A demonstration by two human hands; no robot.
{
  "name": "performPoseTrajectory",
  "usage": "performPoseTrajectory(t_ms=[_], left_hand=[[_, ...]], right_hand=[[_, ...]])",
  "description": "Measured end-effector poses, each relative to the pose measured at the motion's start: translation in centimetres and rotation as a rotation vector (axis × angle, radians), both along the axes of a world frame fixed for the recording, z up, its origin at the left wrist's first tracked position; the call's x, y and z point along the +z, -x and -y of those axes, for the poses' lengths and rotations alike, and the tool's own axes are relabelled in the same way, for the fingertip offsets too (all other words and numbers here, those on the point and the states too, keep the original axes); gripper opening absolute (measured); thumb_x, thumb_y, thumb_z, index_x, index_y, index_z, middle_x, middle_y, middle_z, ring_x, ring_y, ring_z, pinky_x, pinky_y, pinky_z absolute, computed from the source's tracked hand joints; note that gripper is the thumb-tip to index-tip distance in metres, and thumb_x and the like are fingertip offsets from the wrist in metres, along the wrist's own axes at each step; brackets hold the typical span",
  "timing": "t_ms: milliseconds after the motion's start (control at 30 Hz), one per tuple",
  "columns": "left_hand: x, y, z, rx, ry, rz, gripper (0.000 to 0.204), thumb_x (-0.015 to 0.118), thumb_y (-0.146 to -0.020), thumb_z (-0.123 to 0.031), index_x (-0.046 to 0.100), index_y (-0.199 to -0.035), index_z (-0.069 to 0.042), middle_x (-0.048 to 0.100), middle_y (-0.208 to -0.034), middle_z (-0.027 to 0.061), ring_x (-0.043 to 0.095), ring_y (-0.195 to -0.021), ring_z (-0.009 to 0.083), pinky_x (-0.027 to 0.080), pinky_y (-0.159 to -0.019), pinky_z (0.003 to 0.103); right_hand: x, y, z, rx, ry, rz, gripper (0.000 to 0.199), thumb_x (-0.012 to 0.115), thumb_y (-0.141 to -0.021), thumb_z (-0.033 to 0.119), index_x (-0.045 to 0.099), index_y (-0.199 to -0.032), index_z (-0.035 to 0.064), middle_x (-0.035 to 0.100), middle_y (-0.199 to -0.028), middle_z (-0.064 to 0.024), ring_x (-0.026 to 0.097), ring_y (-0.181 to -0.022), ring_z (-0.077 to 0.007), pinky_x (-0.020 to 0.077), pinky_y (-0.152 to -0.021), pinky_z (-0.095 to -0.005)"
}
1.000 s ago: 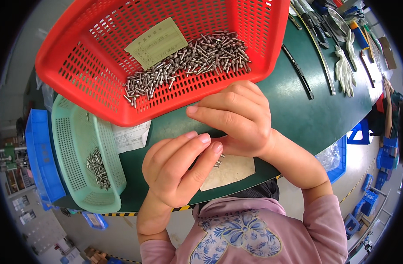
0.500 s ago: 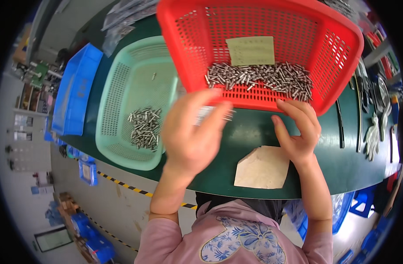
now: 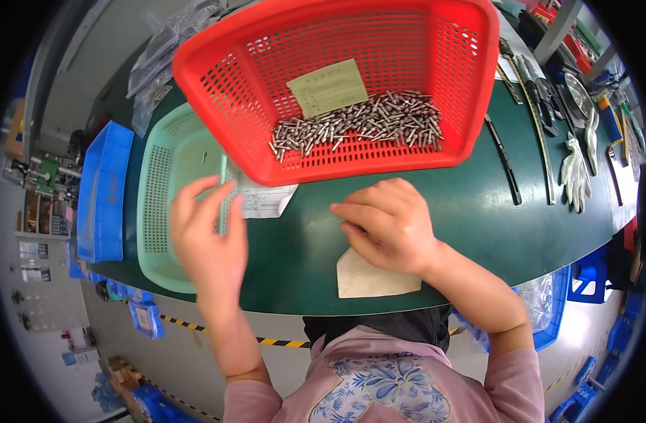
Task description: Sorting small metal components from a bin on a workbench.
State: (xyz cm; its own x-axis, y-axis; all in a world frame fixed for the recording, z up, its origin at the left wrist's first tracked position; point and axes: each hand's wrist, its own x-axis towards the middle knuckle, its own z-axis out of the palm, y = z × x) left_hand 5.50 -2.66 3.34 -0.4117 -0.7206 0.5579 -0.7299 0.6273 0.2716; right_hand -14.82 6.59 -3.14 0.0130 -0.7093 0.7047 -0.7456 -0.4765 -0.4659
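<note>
My left hand (image 3: 214,236) hangs over the near right part of the pale green basket (image 3: 154,233), fingers bent and apart, with nothing seen between them. It hides the small metal pins in that part of the basket; one lone pin (image 3: 204,156) shows farther back. My right hand (image 3: 393,225) is above the table, thumb and fingers drawn together; whatever they hold, if anything, cannot be made out. Below it lies a beige piece of card (image 3: 376,276), partly covered. The red basket (image 3: 337,168), tilted, holds many metal pins (image 3: 365,123) and a yellowish paper slip (image 3: 328,86).
A printed white sheet (image 3: 270,199) sticks out between the baskets on the green table (image 3: 471,225). At the left stands a blue bin (image 3: 106,190). On the right lie a black pen-like tool (image 3: 502,158), a steel ruler (image 3: 539,141) and white gloves (image 3: 575,173).
My left hand has moved left from beside the red basket to over the green one. My right hand has come away from the red basket's near rim, moving left, its fingers closing.
</note>
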Motion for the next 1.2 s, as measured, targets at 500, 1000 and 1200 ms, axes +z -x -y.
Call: performPoseTrajectory(t_ms=[500,1000,1200], left_hand=[[-5.5,11.1,5.8,-0.268,0.025,0.191,0.015,0.072,-0.073,-0.016,0.072,-0.084,-0.006,0.059,-0.085,0.0074,0.055,-0.086,0.0267,0.045,-0.076,0.038],[-5.3,10.6,6.5,-0.307,0.049,0.128,0.006,0.069,-0.07,-0.006,0.064,-0.071,-0.002,0.06,-0.083,0.0078,0.057,-0.082,0.0252,0.046,-0.075,0.037],[-5.1,8.8,1.1,-0.534,-0.227,-0.323,0.011,0.071,-0.07,0.004,0.064,-0.078,0.0,0.058,-0.087,0.009,0.059,-0.082,0.0203,0.048,-0.071,0.03]], right_hand=[[-0.4,0.1,0.4,-0.155,-0.045,0.034,0.023,0.069,-0.063,0.005,0.067,-0.085,0.0081,0.062,-0.08,-0.0028,0.058,-0.071,-0.0209,0.044,-0.066,-0.0341],[-0.2,0.4,0.8,-0.194,-0.056,0.061,0.016,0.067,-0.067,0.008,0.067,-0.083,0.0081,0.059,-0.077,-0.003,0.057,-0.071,-0.0211,0.0434,-0.066,-0.0344],[0.8,0.9,0.8,-0.298,-0.358,0.529,0.017,0.064,-0.075,0.011,0.066,-0.091,0.0058,0.06,-0.08,-0.005,0.06,-0.077,-0.0248,0.047,-0.065,-0.0373]])
